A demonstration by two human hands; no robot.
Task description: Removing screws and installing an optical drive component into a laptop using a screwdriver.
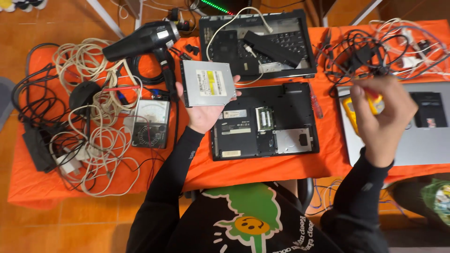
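View: looking down from the head onto a table with an orange cloth [290, 171], crowded with electronics.
Left hand [202, 112]: palm up, fingers and thumb clamped on the edges of a flat silver disc drive [207, 83], held level just above the table.
Disc drive: rectangular, with a white and yellow label on top; it sits over the gap between the black hair dryer [145, 40] and the open laptop base [265, 121].
Right hand [382, 112]: raised over the table's right side, fingers curled together around a screwdriver with a yellow and red handle [375, 102]; motion blur hides the details.
Laptop base: black, underside up, panels off, a green memory stick showing.
Behind it: a black laptop frame [258, 44] with loose parts and a white cable.
Right: a silver laptop [422, 140] and a tangle of dark wires [361, 54].
Left: a white meter with a dial [151, 123] among coiled white cables [93, 140].
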